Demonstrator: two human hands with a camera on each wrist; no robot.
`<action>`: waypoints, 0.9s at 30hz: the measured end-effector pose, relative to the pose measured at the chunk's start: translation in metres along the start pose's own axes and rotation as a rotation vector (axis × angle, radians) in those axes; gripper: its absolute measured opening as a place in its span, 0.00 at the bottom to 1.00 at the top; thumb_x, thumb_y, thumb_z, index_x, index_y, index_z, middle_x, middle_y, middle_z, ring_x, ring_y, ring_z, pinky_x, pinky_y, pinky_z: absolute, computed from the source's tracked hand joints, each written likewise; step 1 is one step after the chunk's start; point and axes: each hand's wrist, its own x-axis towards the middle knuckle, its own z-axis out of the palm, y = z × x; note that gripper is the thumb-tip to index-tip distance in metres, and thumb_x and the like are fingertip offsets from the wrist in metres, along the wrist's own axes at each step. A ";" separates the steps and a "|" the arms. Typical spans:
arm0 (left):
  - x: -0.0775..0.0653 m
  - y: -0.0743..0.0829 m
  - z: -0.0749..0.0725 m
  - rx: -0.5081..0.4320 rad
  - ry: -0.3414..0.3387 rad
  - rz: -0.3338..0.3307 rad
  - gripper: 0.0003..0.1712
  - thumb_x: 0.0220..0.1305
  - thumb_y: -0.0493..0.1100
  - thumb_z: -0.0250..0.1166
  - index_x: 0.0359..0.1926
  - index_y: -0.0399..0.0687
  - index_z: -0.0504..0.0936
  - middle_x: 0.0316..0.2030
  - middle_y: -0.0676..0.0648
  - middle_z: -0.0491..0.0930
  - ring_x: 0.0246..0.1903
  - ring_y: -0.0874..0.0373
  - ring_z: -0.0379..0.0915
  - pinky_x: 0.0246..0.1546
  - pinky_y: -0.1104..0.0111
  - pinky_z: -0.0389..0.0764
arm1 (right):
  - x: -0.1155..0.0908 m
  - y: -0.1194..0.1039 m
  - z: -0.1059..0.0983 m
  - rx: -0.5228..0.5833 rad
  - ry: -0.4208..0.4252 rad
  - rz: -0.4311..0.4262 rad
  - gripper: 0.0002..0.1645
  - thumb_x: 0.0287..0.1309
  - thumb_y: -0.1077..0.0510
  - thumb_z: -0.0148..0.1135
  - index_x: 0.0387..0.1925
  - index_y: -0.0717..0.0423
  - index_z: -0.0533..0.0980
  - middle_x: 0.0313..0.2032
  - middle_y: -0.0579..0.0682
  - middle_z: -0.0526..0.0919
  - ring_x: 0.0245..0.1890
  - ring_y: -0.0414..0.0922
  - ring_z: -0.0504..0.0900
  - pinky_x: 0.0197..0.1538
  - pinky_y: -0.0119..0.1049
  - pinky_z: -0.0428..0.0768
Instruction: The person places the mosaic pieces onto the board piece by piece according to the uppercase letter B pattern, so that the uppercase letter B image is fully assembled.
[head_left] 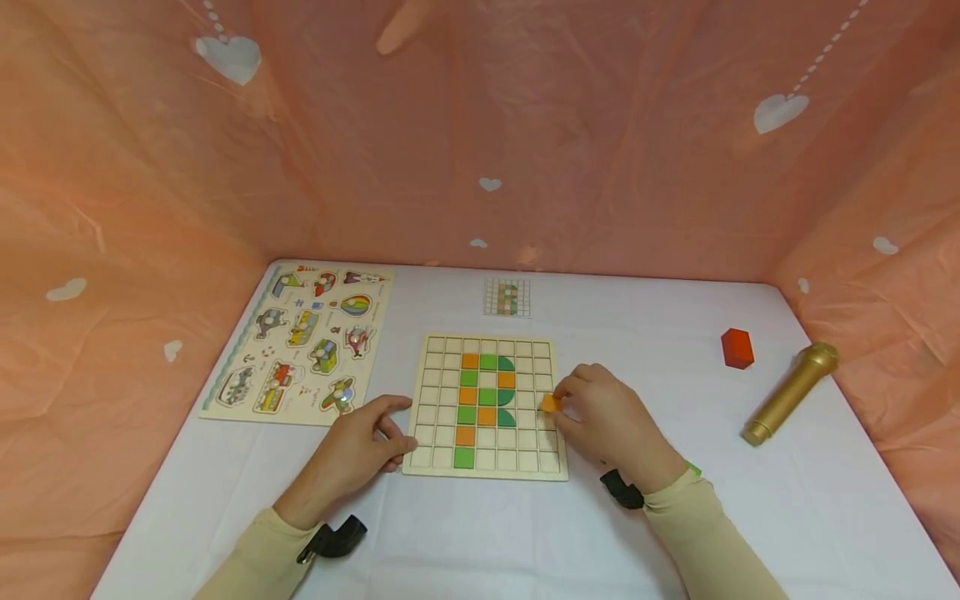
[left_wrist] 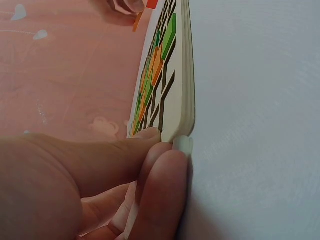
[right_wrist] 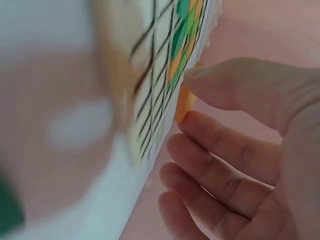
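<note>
A square wooden grid board (head_left: 442, 457) lies on the table with orange, green and dark green pieces in its middle columns. The dark green ones have a rounded side. My left hand (head_left: 358, 444) holds the board's left edge; in the left wrist view its thumb (left_wrist: 115, 157) lies over the corner and the fingers sit against the side. Over the board's right edge, my right hand (head_left: 609, 418) pinches an orange tile (head_left: 551, 403) between thumb and index finger. That orange tile (right_wrist: 184, 102) also shows in the right wrist view, with the other fingers loosely curled below.
Behind the board lies a small pattern card (head_left: 507, 297). A picture puzzle board (head_left: 315, 346) with vehicles is at the left. To the right are a red block (head_left: 738, 348) and a gold cylinder (head_left: 789, 395) with a wider end. A pink curtain (head_left: 600, 167) encloses the table.
</note>
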 end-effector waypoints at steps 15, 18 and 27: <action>0.001 0.000 -0.001 0.005 -0.002 0.001 0.33 0.66 0.39 0.77 0.70 0.46 0.78 0.30 0.52 0.84 0.24 0.60 0.82 0.31 0.70 0.78 | 0.000 -0.051 0.028 0.032 -0.009 -0.221 0.08 0.55 0.55 0.81 0.36 0.50 0.88 0.36 0.41 0.83 0.39 0.40 0.78 0.43 0.33 0.83; 0.000 0.000 -0.001 0.003 0.000 -0.001 0.33 0.66 0.39 0.77 0.70 0.46 0.78 0.30 0.52 0.84 0.24 0.60 0.82 0.31 0.71 0.78 | 0.000 -0.055 0.029 0.043 -0.018 -0.232 0.08 0.57 0.54 0.81 0.35 0.50 0.88 0.35 0.41 0.83 0.37 0.39 0.77 0.42 0.33 0.81; 0.000 0.000 -0.001 0.002 -0.007 0.000 0.33 0.66 0.40 0.77 0.70 0.46 0.78 0.30 0.52 0.83 0.24 0.60 0.82 0.32 0.70 0.78 | -0.003 -0.063 0.035 0.029 -0.027 -0.271 0.06 0.57 0.55 0.80 0.35 0.49 0.88 0.34 0.40 0.83 0.38 0.39 0.78 0.42 0.32 0.82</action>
